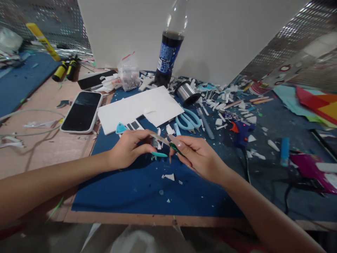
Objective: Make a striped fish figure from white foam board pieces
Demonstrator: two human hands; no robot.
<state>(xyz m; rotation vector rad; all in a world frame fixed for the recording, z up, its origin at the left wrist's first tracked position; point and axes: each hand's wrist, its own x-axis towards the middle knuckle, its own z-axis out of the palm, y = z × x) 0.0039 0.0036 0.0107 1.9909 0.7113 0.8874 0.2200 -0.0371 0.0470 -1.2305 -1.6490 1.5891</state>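
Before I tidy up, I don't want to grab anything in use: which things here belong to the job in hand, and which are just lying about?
Seemingly in the job:
- right hand, holding a dark green tool, kind unclear
- left hand, a teal piece at its thumb
- blue mat beneath both

Seemingly just lying about, untouched:
- phone
- bottle of dark drink
- wire spool
- yellow-handled tools

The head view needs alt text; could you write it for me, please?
A person's right hand grips a green item while the left hand seems to hold a turquoise piece, above a blue mat. Nearby lie white scraps and a phone; a bottle of dark drink stands behind.
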